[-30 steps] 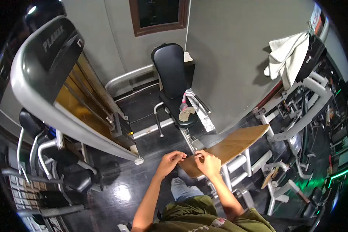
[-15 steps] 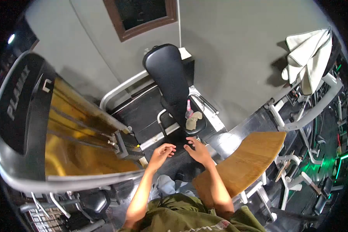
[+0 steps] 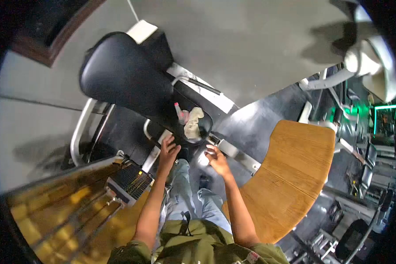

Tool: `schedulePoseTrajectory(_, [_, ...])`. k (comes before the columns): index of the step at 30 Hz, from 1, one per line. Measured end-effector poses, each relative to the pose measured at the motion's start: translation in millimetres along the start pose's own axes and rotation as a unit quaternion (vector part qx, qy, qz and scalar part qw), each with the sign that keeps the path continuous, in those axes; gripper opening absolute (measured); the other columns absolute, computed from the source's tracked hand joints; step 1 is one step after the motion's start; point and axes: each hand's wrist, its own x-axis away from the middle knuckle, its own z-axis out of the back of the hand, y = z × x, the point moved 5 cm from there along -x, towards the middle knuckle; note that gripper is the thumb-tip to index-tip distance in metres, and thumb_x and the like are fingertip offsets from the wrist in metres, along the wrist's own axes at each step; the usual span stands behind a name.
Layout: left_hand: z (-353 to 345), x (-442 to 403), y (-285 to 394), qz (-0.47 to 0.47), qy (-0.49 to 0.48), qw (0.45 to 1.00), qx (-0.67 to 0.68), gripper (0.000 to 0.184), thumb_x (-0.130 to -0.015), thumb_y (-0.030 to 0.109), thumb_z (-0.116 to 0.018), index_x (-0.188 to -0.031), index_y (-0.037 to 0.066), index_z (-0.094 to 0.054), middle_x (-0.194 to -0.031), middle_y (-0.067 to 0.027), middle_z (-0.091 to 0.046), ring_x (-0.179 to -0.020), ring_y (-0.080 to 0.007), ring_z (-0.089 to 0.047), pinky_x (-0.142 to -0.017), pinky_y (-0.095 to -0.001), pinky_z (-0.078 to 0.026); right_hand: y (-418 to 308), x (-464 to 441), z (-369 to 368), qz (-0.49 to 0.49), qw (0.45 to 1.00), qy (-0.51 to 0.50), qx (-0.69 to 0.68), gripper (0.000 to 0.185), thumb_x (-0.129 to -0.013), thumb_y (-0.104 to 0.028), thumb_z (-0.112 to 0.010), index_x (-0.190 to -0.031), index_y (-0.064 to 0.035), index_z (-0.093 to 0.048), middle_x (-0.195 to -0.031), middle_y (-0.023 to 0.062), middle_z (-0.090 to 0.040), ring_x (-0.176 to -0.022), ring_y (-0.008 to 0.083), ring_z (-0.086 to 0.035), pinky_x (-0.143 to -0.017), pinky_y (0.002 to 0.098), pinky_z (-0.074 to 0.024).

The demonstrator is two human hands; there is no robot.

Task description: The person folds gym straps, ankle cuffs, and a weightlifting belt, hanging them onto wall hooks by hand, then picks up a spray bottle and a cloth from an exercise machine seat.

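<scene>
My left hand point(image 3: 168, 152) hovers in front of the machine's black seat point(image 3: 205, 124), fingers apart and holding nothing. To its right, my right hand point(image 3: 217, 160) is also in the air with spread fingers and nothing in it. On the seat lies a crumpled cream cloth point(image 3: 193, 123), just beyond both hands. Beside the cloth leans a clear pinkish bottle point(image 3: 181, 114) with a pink top, partly covered by it. Behind the seat rises a black padded backrest point(image 3: 123, 72).
A curved wooden board point(image 3: 290, 171) is at my right. The weight stack point(image 3: 130, 182) stands left, behind a yellowish panel point(image 3: 70, 211). A metal handle point(image 3: 198, 83) sticks out beside the seat. A white towel point(image 3: 383, 86) hangs at the far right.
The view has turned and come closer to the seat, so the backrest and cloth look larger. Both hands remain empty, with their fingers now more spread.
</scene>
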Motion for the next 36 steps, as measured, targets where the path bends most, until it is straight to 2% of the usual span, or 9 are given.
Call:
schedulePoseTrajectory(2, [-6.4, -46.5, -16.9, 0.023, 0.006, 1.000, -0.013, 0.076, -0.084, 0.022, -0.080, -0.146, 0.013, -0.037, -0.147, -0.0154, -0.042, -0.125, -0.0270, -0.051, -0.105, -0.0396, -0.043, 12.9, -40.5, -9.0, -0.036, 0.999, 0.028, -0.009, 0.043, -0.094, -0.023, -0.067, -0.134, -0.0141, -0.056, -0.121, 0.0065, -0.065, -0.086, 0.0117, -0.063, -0.068, 0.0283, -0.0536])
schedulePoseTrajectory(8, [-13.6, -151.2, -38.3, -0.150, -0.028, 0.975, -0.161, 0.102, -0.076, 0.016, -0.084, -0.155, 0.011, -0.020, -0.155, -0.0206, -0.029, -0.137, -0.0324, -0.039, -0.112, -0.0444, -0.035, 37.2, -159.4, -47.2, 0.120, 0.973, 0.116, 0.161, 0.059, -0.084, -0.017, -0.075, -0.137, -0.0085, -0.051, -0.133, 0.0169, -0.058, -0.123, 0.0331, -0.056, -0.101, 0.0409, -0.0463])
schedulePoseTrajectory(13, [-21.8, -184.4, -62.8, -0.097, -0.125, 0.979, -0.127, 0.080, -0.087, 0.021, -0.076, -0.151, 0.009, -0.030, -0.140, -0.0161, -0.051, -0.125, -0.0284, -0.052, -0.108, -0.0407, -0.040, 40.5, -210.6, -77.5, 0.099, 0.961, 0.134, 0.221, 0.083, -0.075, -0.020, -0.080, -0.147, -0.0116, -0.040, -0.140, 0.0245, -0.049, -0.125, 0.0419, -0.052, -0.101, 0.0442, -0.0472])
schedulePoseTrajectory(15, [-21.6, -188.3, -58.3, -0.070, -0.124, 0.980, -0.140, 0.070, -0.092, 0.020, -0.070, -0.149, 0.007, -0.033, -0.132, -0.0140, -0.058, -0.122, -0.0268, -0.055, -0.106, -0.0396, -0.041, 54.7, -224.9, -89.2, -0.037, 0.957, 0.104, 0.268, 0.094, -0.071, -0.024, -0.082, -0.151, -0.0132, -0.034, -0.139, 0.0276, -0.046, -0.122, 0.0453, -0.053, -0.097, 0.0469, -0.0496])
schedulePoseTrajectory(20, [-26.4, -197.4, -66.0, -0.125, -0.107, 0.978, -0.126, 0.057, -0.092, 0.017, -0.068, -0.142, 0.005, -0.042, -0.114, -0.0133, -0.059, -0.104, -0.0281, -0.062, -0.092, -0.0388, -0.049, 39.4, -219.6, -100.9, -0.082, 0.914, 0.123, 0.379, 0.084, -0.072, -0.027, -0.081, -0.144, -0.0206, -0.040, -0.126, 0.0270, -0.053, -0.112, 0.0459, -0.059, -0.087, 0.0515, -0.0529])
schedulePoseTrajectory(25, [-35.7, -214.8, -58.0, -0.136, -0.142, 0.961, -0.196, 0.050, -0.094, 0.020, -0.069, -0.134, 0.003, -0.044, -0.106, -0.0147, -0.062, -0.101, -0.0313, -0.064, -0.087, -0.0412, -0.050, 62.1, -198.8, -117.2, -0.014, 0.982, 0.155, 0.105, 0.057, -0.089, -0.033, -0.070, -0.135, -0.0057, -0.048, -0.111, 0.0250, -0.067, -0.100, 0.0436, -0.066, -0.083, 0.0497, -0.0542])
schedulePoseTrajectory(28, [-34.9, -216.2, -52.0, -0.148, -0.165, 0.952, -0.210, 0.048, -0.093, 0.021, -0.070, -0.131, 0.003, -0.047, -0.103, -0.0170, -0.064, -0.096, -0.0355, -0.065, -0.082, -0.0424, -0.051, 70.1, -163.5, -121.8, -0.124, 0.984, 0.126, -0.016, 0.046, -0.092, -0.031, -0.066, -0.128, -0.0052, -0.054, -0.107, 0.0195, -0.069, -0.096, 0.0318, -0.069, -0.082, 0.0442, -0.0548])
schedulePoseTrajectory(32, [-25.9, -188.1, -16.3, -0.160, -0.169, 0.952, -0.197, 0.039, -0.094, 0.026, -0.070, -0.123, 0.004, -0.055, -0.103, -0.0191, -0.066, -0.093, -0.0395, -0.067, -0.073, -0.0430, -0.052, 43.4, -110.7, -96.6, -0.254, 0.901, 0.172, -0.308, 0.046, -0.093, -0.044, -0.058, -0.124, -0.0096, -0.062, -0.111, 0.0060, -0.064, -0.090, 0.0204, -0.064, -0.082, 0.0391, -0.0551])
schedulePoseTrajectory(36, [-29.1, -146.3, 47.3, -0.109, -0.196, 0.951, -0.212, 0.029, -0.094, 0.033, -0.069, -0.104, 0.005, -0.064, -0.086, -0.0120, -0.068, -0.081, -0.0275, -0.068, -0.069, -0.0368, -0.050, 51.2, -87.5, -42.0, -0.135, 0.836, 0.178, -0.501, 0.031, -0.096, -0.027, -0.046, -0.112, -0.0084, -0.064, -0.105, 0.0069, -0.067, -0.093, 0.0214, -0.065, -0.082, 0.0380, -0.0559])
